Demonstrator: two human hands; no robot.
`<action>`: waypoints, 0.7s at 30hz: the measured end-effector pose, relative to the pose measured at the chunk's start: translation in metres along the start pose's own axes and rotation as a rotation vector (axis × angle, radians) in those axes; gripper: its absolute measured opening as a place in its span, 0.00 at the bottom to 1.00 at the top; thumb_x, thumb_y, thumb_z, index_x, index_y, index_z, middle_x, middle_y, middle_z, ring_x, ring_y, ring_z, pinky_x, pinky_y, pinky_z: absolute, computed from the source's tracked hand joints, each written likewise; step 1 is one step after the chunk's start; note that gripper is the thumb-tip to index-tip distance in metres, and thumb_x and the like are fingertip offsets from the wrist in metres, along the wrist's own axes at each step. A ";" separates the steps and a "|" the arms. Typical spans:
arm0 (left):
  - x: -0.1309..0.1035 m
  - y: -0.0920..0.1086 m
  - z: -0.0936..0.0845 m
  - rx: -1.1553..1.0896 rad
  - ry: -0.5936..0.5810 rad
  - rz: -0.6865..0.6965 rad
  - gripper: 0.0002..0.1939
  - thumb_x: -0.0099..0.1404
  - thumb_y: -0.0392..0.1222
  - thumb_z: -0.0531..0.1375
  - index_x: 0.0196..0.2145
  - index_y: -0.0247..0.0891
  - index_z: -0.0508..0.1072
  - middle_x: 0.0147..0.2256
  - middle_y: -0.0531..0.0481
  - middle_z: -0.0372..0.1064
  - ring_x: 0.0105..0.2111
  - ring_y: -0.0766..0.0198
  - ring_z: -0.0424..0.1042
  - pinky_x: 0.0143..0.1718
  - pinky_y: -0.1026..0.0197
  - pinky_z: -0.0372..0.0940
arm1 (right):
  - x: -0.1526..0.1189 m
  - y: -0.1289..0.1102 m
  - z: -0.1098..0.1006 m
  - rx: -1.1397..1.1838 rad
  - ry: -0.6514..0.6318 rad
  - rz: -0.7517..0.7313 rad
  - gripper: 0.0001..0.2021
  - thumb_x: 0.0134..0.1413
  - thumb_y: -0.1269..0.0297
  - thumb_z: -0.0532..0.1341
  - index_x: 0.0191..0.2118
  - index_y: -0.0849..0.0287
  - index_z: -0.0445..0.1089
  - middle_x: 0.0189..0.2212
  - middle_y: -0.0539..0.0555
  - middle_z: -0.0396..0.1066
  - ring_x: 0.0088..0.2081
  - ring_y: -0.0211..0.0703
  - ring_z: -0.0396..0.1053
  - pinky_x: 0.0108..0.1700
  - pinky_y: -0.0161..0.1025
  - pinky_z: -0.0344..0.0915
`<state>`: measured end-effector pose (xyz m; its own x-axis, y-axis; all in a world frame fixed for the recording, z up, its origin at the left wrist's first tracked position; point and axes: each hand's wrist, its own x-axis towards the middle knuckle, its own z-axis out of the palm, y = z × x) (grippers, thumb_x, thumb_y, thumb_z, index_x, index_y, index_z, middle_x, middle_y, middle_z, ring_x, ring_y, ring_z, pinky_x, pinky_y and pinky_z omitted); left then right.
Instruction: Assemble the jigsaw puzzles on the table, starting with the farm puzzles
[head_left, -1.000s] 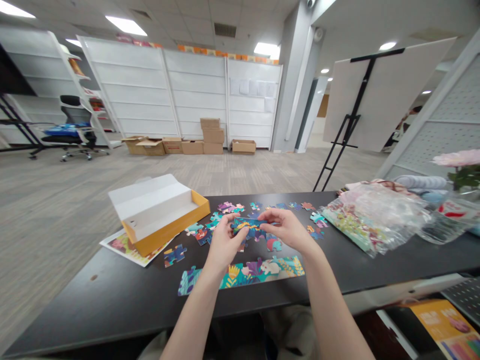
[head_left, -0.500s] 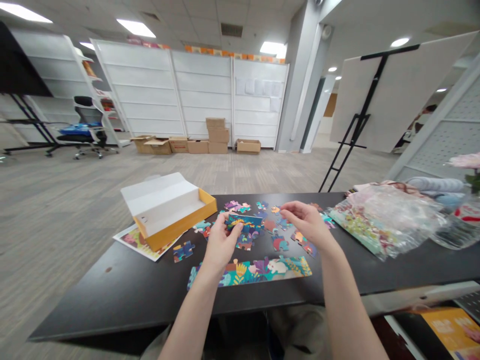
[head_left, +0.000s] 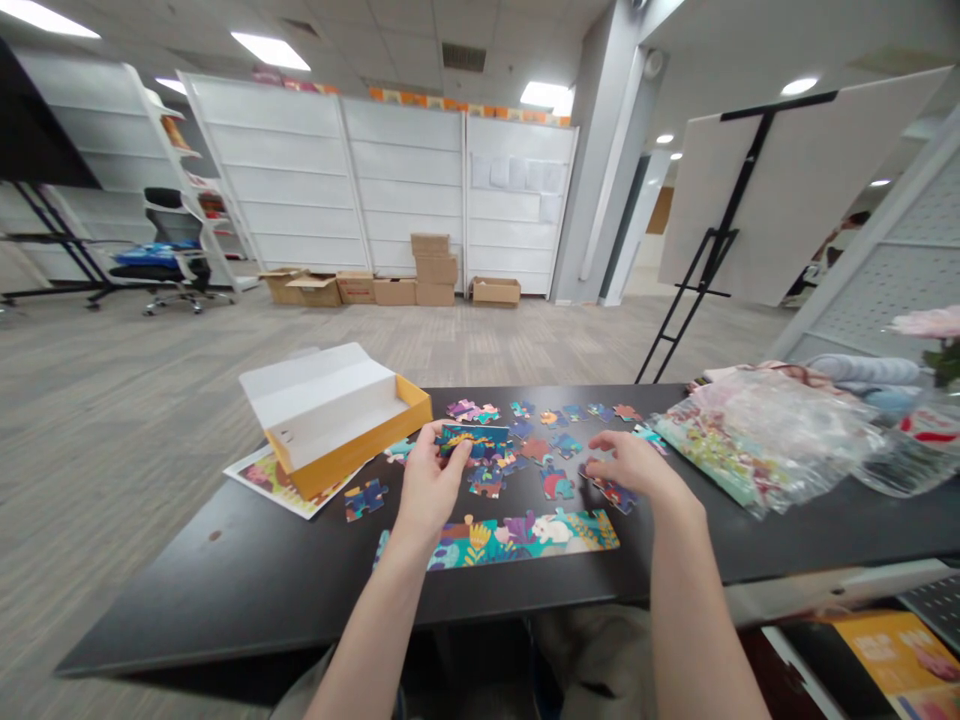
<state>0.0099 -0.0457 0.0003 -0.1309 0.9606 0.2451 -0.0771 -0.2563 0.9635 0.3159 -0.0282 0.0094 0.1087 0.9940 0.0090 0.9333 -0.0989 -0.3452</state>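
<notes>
Between box (head_left: 375, 440) and bag (head_left: 780, 425), left fingers (head_left: 459, 455) around puzzle section (head_left: 486, 441), right fingers (head_left: 609, 443) near pieces (head_left: 618, 496), grip unclear.

Beyond the long black table (head_left: 225, 595) in front of you, a grey, streaked floor (head_left: 420, 345) runs to a row of tall white slatted panels (head_left: 270, 170), with brown cardboard boxes (head_left: 356, 288) along their foot. To your left stands a black-and-white wheeled office chair (head_left: 161, 265); to your right, a black-framed easel (head_left: 741, 180) carries a large white board (head_left: 690, 190). Above you, bright rectangular ceiling lights (head_left: 270, 50) glow.
</notes>
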 end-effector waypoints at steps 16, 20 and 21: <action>0.003 0.002 0.018 -0.048 -0.035 -0.010 0.19 0.59 0.49 0.67 0.43 0.39 0.69 0.37 0.51 0.74 0.32 0.64 0.76 0.37 0.60 0.72 | -0.016 0.020 -0.009 -0.025 -0.200 0.073 0.19 0.38 0.74 0.70 0.42 0.59 0.77 0.38 0.55 0.78 0.38 0.45 0.75 0.36 0.34 0.66; 0.002 0.005 0.013 -0.047 -0.029 -0.002 0.18 0.59 0.50 0.67 0.43 0.39 0.68 0.36 0.51 0.74 0.31 0.65 0.75 0.36 0.61 0.72 | -0.024 0.029 -0.018 -0.066 -0.222 0.072 0.19 0.40 0.74 0.67 0.43 0.60 0.76 0.36 0.55 0.78 0.38 0.45 0.75 0.35 0.33 0.65; 0.002 0.006 0.012 -0.044 -0.026 0.002 0.18 0.59 0.50 0.67 0.43 0.39 0.69 0.36 0.52 0.74 0.31 0.65 0.75 0.36 0.61 0.71 | -0.026 0.032 -0.020 -0.075 -0.223 0.069 0.19 0.39 0.74 0.67 0.43 0.59 0.76 0.36 0.55 0.78 0.38 0.45 0.75 0.35 0.33 0.65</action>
<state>0.0210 -0.0443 0.0079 -0.1054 0.9625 0.2498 -0.1203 -0.2617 0.9576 0.3494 -0.0580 0.0171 0.1023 0.9697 -0.2220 0.9501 -0.1613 -0.2668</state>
